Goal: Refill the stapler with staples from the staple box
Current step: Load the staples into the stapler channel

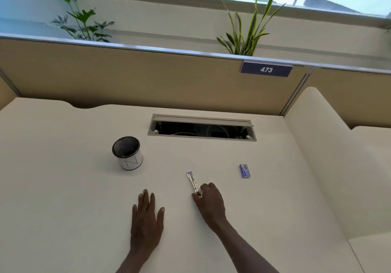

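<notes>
A person leans over a pale desk, both bare arms reaching forward. The left hand lies flat on the desk, palm down, its fingers spread apart and holding nothing. The right hand is curled beside the near end of the stapler, and its fingers are pinched together on that end. The stapler is a slim, silvery thing with a purple tip at the far end; it lies on the desk, slanting away from the hand toward the upper left. I cannot tell whether it is open or closed.

The staple box, small and blue, sits on the desk well to the right of the stapler, apart from both hands. Off to the left stands a mesh pen cup with a white band around its lower part. Behind the stapler, a cable hatch is sunk into the desk with its lid raised, wires visible inside. A tan partition backs the desk and carries a blue tag reading 473, with leafy plants rising behind it under the window.
</notes>
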